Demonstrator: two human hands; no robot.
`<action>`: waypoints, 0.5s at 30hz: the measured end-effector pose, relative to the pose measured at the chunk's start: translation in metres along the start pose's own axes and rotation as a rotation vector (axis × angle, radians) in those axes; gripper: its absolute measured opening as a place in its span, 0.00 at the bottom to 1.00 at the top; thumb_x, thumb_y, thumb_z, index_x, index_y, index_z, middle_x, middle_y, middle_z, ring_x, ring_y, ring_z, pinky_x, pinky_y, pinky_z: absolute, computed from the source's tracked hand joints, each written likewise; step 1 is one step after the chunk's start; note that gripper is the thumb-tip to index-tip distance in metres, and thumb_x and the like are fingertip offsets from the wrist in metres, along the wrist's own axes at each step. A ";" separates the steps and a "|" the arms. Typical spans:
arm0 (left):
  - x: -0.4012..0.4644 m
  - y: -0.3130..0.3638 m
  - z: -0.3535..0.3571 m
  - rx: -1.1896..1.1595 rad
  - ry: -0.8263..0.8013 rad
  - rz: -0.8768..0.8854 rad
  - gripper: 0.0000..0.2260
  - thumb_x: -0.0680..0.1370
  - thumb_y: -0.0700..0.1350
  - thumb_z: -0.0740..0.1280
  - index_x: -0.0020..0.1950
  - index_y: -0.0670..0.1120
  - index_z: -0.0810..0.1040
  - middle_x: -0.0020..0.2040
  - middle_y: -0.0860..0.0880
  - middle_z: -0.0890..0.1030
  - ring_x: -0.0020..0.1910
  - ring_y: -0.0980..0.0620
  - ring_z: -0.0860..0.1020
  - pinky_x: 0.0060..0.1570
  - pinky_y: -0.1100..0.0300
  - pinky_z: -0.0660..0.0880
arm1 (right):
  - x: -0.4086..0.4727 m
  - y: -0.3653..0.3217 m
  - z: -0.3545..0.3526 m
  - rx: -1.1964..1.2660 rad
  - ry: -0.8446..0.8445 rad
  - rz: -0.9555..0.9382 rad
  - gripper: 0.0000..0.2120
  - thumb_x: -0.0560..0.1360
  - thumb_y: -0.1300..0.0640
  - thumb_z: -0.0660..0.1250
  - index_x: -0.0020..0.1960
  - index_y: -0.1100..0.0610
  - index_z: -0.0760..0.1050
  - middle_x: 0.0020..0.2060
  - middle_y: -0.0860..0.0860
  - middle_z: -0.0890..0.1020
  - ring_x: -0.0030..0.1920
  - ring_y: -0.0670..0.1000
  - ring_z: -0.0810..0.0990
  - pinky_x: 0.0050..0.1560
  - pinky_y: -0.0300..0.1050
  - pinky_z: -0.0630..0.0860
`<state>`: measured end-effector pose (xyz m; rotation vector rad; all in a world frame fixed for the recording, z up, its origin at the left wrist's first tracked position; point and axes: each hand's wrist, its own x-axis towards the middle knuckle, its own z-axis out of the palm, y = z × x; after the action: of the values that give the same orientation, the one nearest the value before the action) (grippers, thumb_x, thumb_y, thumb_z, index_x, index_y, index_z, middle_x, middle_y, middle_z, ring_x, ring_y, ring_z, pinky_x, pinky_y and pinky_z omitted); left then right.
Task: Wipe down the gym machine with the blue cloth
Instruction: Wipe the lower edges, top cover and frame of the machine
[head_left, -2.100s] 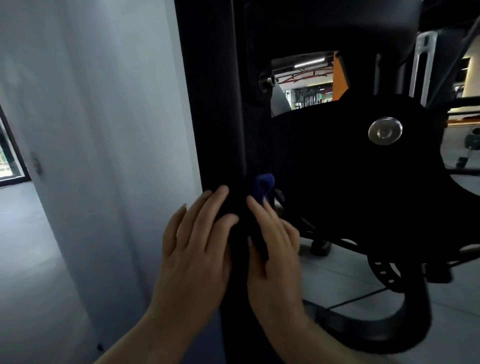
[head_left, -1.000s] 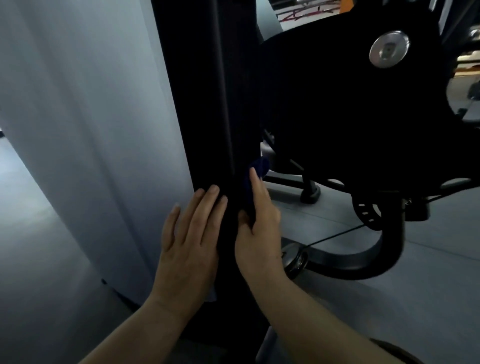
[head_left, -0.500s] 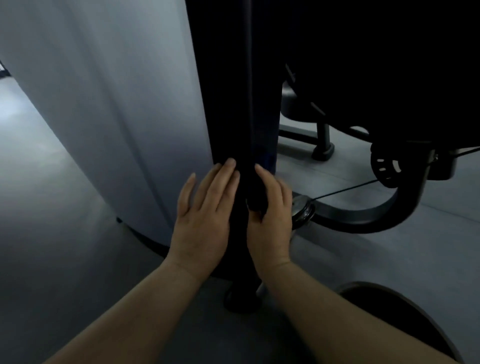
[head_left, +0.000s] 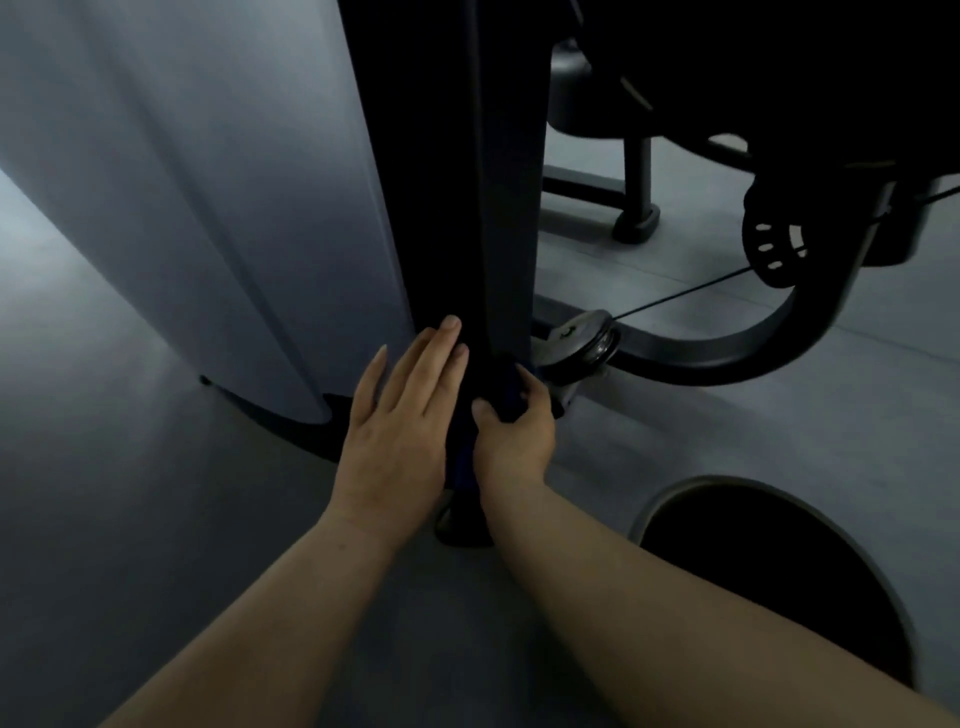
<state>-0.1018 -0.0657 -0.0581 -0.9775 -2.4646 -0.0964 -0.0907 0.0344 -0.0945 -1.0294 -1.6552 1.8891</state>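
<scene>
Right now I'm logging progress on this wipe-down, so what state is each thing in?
left hand: flat, fingers straight, pressing the upright post
right hand: curled round the blue cloth
blue cloth: bunched, held against the post, low down
upright post: standing, its foot on the floor
pulley: at the base, cable running taut from it

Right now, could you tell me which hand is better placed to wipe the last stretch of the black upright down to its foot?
The right hand: it already grips the blue cloth against the black upright, just above its foot. The left hand lies flat on the post, holding nothing.
</scene>
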 end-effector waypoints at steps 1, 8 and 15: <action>-0.003 -0.003 0.003 0.006 -0.025 0.020 0.25 0.77 0.39 0.52 0.76 0.40 0.65 0.79 0.45 0.58 0.76 0.48 0.62 0.75 0.46 0.55 | 0.001 0.004 0.001 0.012 0.000 0.007 0.27 0.75 0.61 0.70 0.71 0.46 0.68 0.65 0.49 0.75 0.64 0.50 0.75 0.65 0.53 0.75; -0.015 -0.011 0.025 0.070 -0.071 0.107 0.26 0.76 0.35 0.51 0.76 0.39 0.64 0.79 0.43 0.56 0.78 0.45 0.58 0.75 0.44 0.56 | 0.015 0.029 0.012 0.191 0.085 0.277 0.23 0.80 0.64 0.62 0.72 0.47 0.69 0.65 0.51 0.76 0.60 0.51 0.77 0.61 0.47 0.76; -0.021 -0.010 0.037 0.024 -0.080 0.106 0.28 0.75 0.37 0.48 0.75 0.39 0.66 0.79 0.43 0.59 0.77 0.44 0.59 0.74 0.42 0.59 | 0.050 0.088 0.023 -0.686 -0.505 0.429 0.29 0.84 0.48 0.52 0.80 0.58 0.48 0.78 0.55 0.56 0.75 0.56 0.58 0.73 0.45 0.58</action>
<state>-0.1106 -0.0771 -0.0993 -1.1191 -2.4743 0.0074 -0.1264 0.0388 -0.1915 -1.3105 -2.6779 1.9889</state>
